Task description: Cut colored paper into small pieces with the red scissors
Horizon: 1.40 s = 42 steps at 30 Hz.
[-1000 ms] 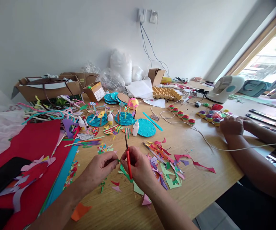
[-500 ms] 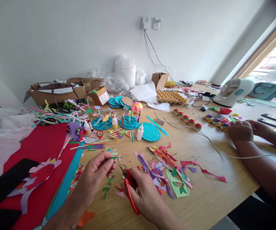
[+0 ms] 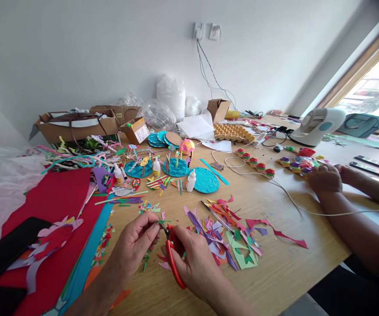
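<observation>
The left hand (image 3: pixel 137 240) pinches a small green paper piece (image 3: pixel 158 220) between thumb and finger, above the wooden table (image 3: pixel 281 263). The right hand (image 3: pixel 194 254) is closed around red-handled scissors (image 3: pixel 175 269), whose blades are near this piece.

One pair of red-handled scissors (image 3: pixel 175 265) is sitting in the right hand (image 3: pixel 194 256). Three white bottles (image 3: pixel 157 168) are standing beyond it and the left hand (image 3: pixel 136 241), two blue discs (image 3: pixel 147 171) are carrying figures (image 3: pixel 144 163) out there too, one fan (image 3: pixel 317 127) is standing far right of both, and two sockets (image 3: pixel 214 32) are hanging way above, lol.
</observation>
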Each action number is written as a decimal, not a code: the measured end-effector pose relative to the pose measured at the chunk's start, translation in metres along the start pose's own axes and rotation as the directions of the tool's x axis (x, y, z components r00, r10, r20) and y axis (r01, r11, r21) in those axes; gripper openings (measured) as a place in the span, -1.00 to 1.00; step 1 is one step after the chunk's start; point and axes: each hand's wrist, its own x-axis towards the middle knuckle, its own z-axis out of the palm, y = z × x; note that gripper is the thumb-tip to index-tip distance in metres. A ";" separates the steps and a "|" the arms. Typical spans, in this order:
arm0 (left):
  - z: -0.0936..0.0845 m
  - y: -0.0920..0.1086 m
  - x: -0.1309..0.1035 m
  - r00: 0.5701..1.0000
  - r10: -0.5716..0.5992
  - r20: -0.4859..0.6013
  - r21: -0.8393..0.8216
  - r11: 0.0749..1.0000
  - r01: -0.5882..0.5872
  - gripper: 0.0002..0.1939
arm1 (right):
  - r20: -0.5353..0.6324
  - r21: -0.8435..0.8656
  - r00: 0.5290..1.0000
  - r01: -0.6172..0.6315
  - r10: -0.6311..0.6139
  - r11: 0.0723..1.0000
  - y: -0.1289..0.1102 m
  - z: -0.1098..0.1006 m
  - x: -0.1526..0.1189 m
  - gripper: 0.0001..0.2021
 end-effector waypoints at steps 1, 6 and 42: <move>0.000 0.000 0.000 1.000 -0.001 0.007 0.000 1.000 0.001 -0.79 | -0.004 -0.008 1.000 0.000 0.000 1.000 0.000 0.000 0.000 -0.84; -0.001 0.000 0.001 0.999 -0.018 0.048 0.014 1.000 0.018 -0.79 | -0.011 -0.016 1.000 0.012 -0.012 1.000 -0.001 -0.001 -0.004 -0.82; -0.011 -0.004 -0.011 0.997 -0.072 0.024 0.032 0.997 0.072 -0.84 | 0.092 0.024 0.996 -0.001 -0.001 1.000 0.005 0.001 -0.015 -0.77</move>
